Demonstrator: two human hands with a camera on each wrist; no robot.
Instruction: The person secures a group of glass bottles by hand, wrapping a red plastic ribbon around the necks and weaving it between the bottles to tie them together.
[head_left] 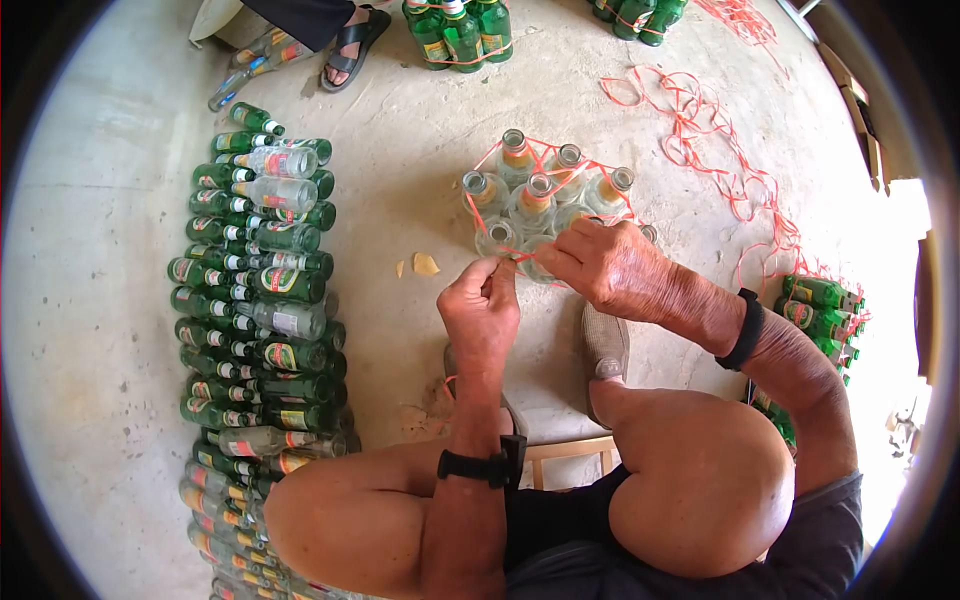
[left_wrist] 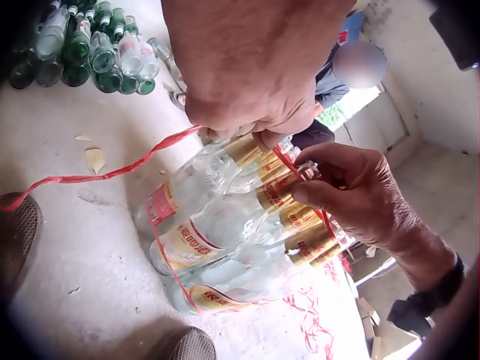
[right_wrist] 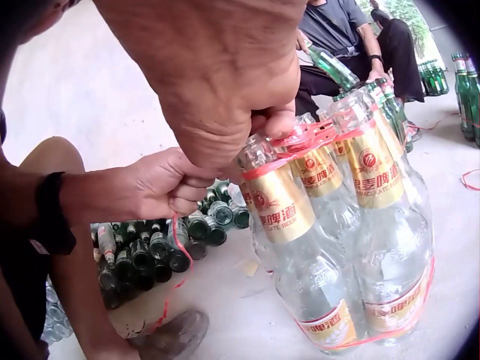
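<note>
Several clear bottles (head_left: 530, 205) with gold neck labels stand in a tight cluster on the floor, red twine (head_left: 575, 160) running round their necks. Lower down, another red strand circles the bottles (left_wrist: 202, 240). My left hand (head_left: 482, 310) pinches the twine at the near side of the cluster, and a loose red tail (left_wrist: 112, 174) hangs from it. Beside it, my right hand (head_left: 610, 262) grips the twine with curled fingers over the near bottle necks. In the right wrist view the left hand (right_wrist: 169, 184) is just left of the bottle tops (right_wrist: 281, 202).
Rows of green and clear bottles (head_left: 270, 280) lie stacked at the left. Tied green bottles (head_left: 460, 35) stand at the back, others (head_left: 820, 310) lie at the right. Tangled red twine (head_left: 690, 130) spreads over the floor. Another person (right_wrist: 352, 45) sits beyond, holding a green bottle.
</note>
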